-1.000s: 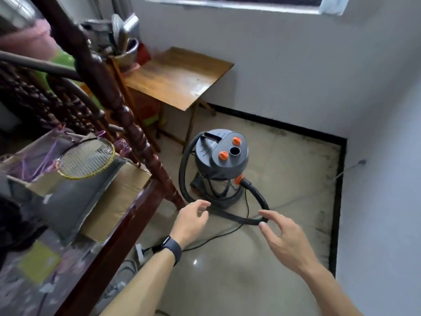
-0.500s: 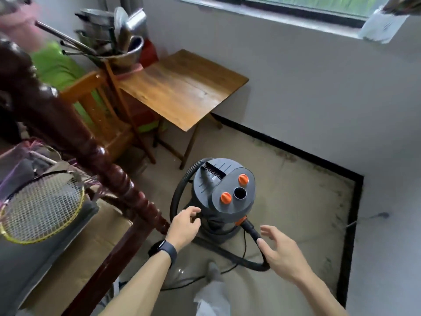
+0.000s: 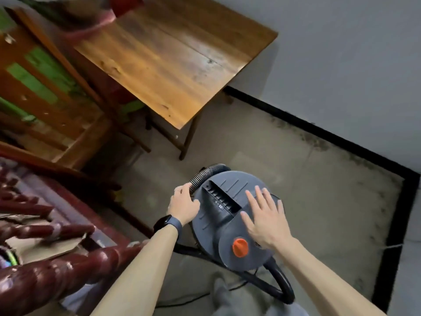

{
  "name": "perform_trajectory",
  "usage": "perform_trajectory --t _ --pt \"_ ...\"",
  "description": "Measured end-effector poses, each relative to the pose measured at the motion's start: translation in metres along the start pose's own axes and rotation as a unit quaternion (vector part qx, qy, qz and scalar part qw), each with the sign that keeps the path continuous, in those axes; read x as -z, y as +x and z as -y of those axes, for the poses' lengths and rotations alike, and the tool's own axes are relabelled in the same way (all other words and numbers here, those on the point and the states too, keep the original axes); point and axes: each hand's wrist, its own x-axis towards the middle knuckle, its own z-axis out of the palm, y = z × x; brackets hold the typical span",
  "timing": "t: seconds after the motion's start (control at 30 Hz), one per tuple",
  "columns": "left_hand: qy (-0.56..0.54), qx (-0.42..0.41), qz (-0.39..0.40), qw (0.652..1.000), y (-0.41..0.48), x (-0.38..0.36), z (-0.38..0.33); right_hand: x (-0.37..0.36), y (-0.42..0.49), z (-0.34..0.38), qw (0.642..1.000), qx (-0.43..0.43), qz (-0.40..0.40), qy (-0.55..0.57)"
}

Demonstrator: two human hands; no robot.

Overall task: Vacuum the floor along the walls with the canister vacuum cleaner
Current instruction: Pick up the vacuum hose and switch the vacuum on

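Grey round-lidded canister vacuum cleaner [image 3: 213, 226] stands on the dull beige tiled floor [image 3: 319, 201] at frame centre, near the room corner. Only its lid shows from above, so the drum below is hidden and its contents can't be seen. A second orange spot is hidden under the right palm, identity unclear. One orange round knob [image 3: 239, 247] shows at 6 o'clock on the lid. Left hand [image 3: 183, 205], dark smartwatch [image 3: 167, 223] on its wrist, sits at 9 o'clock of the lid, fingers curled over the black ribbed hose [image 3: 204, 176], thumb at the lid rim. Right hand [image 3: 264, 217] is spread flat with straight fingers over the lid at 3 o'clock; touching or just above, can't tell. Smooth black tube loop [image 3: 281, 285] leaves the vacuum at 5 o'clock, and its far end is lost behind the arm. Brown wooden plank counter [image 3: 173, 58] at 12 o'clock, bare on the part shown; something pink and blurred at its far left corner is cut off by the frame. Slatted wooden chair [image 3: 45, 106] at 10 o'clock is motion-blurred. Dark red turned bedpost [image 3: 57, 277] at 8 o'clock, with torn brown cardboard [image 3: 45, 249] behind it; whether it's a box, and any contents, can't be made out. Black skirting strip [image 3: 319, 135] runs along the grey wall from 12 to 4 o'clock.
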Motion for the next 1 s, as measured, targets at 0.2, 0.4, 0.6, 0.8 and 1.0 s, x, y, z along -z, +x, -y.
perform_trajectory --t 0.2,0.4,0.6,0.8,1.0 --pt "0.048 0.014 0.020 0.999 0.067 -0.028 0.038 -0.075 0.024 -0.030 0.996 0.024 -0.068 -0.061" --pt "0.045 0.065 0.023 0.997 0.081 -0.020 0.038 -0.080 0.031 -0.033 0.994 0.039 -0.087 -0.060" --pt "-0.179 0.098 0.072 0.976 0.015 0.021 -0.002 -0.030 0.029 -0.015 0.996 0.010 0.082 -0.043" --pt "-0.295 -0.028 0.128 0.947 -0.092 0.038 -0.068 0.092 0.021 0.018 0.833 -0.199 0.110 0.504" --pt "-0.183 -0.156 0.276 0.931 -0.172 0.051 -0.123 0.174 -0.053 0.015 0.555 -0.179 0.121 0.803"
